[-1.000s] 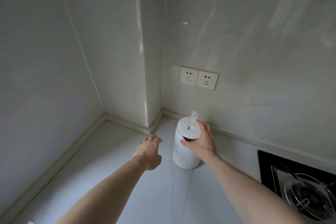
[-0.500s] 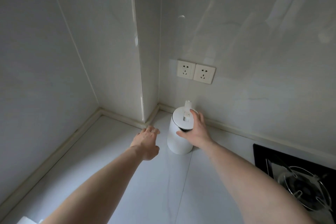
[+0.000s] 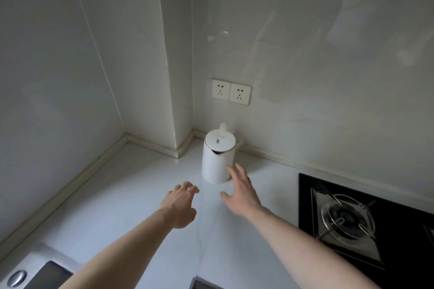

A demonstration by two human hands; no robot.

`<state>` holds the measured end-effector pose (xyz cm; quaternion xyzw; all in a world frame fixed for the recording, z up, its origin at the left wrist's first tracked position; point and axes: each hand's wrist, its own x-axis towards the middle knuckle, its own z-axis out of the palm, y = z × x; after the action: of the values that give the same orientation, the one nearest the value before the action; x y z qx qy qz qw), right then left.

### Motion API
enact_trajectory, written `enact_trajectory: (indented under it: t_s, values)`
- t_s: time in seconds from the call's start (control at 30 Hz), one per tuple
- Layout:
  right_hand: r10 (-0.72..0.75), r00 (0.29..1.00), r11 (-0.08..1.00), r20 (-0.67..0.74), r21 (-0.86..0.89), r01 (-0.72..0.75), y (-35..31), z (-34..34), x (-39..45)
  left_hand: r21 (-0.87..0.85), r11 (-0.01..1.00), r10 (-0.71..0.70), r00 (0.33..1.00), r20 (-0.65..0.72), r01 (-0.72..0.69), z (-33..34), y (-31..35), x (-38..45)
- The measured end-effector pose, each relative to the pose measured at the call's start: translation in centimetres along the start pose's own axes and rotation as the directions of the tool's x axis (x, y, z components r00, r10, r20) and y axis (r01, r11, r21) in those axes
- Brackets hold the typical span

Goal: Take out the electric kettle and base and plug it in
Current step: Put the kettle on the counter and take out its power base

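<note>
Looking down at our kitchen corner, we see the white electric kettle [image 3: 218,159] standing upright on the pale countertop [image 3: 122,195], tucked close to the back wall just right of where the wall juts out. Its lid is down and the handle faces the wall, with the spout notch toward us. We can't make out a base under it or any cord from this angle, so no idea on those.

Our right hand [image 3: 242,191] is just in front of the kettle's lower right side, fingers spread and straight, holding nothing. The fingertips [image 3: 231,168] look like they overlap the kettle's edge, but we can't tell if they actually touch it. Our left hand [image 3: 179,204] hovers over the counter a bit left of and nearer than the kettle, clearly apart from it, fingers loosely curled and also gripping nothing.

Up on the wall directly above the kettle sits a double wall socket [image 3: 231,92], two cream plates side by side, nothing plugged into either one.

Off to the right is a black glass gas hob [image 3: 312,197] with a metal pan support around the burner. Bottom left corner shows the edge of a stainless sink [image 3: 35,267], with a round metal fitting on it.
</note>
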<state>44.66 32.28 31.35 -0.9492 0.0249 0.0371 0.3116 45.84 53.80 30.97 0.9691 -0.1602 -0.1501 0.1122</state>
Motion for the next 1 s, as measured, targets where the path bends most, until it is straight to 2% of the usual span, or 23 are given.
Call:
enact_trajectory:
  t_s: [0.2, 0.37, 0.63, 1.0]
  values:
    - [0.007, 0.998, 1.0, 0.067, 0.011, -0.008, 3.4, -0.4, -12.8, -0.017, 0.999, 0.044, 0.999, 0.023, -0.044, 4.2, 5.6, -8.7]
    - [0.043, 0.997, 0.999, 0.064, -0.016, -0.042, 8.4, -0.8, -23.6, -0.036, 0.992, 0.12, 0.992, 0.023, -0.119, 8.0, 10.9, -15.7]
    - [0.258, 0.966, 0.966, 0.003, 0.035, -0.258, 15.0, -0.6, -39.2, -0.072, 0.967, 0.254, 0.958, 0.134, -0.246, 14.2, 18.2, -22.8]
    - [0.551, 0.834, 0.835, -0.02, -0.001, -0.551, 21.1, -1.8, -55.2, -0.064, 0.925, 0.375, 0.878, 0.296, -0.374, 20.7, 26.6, -30.0]
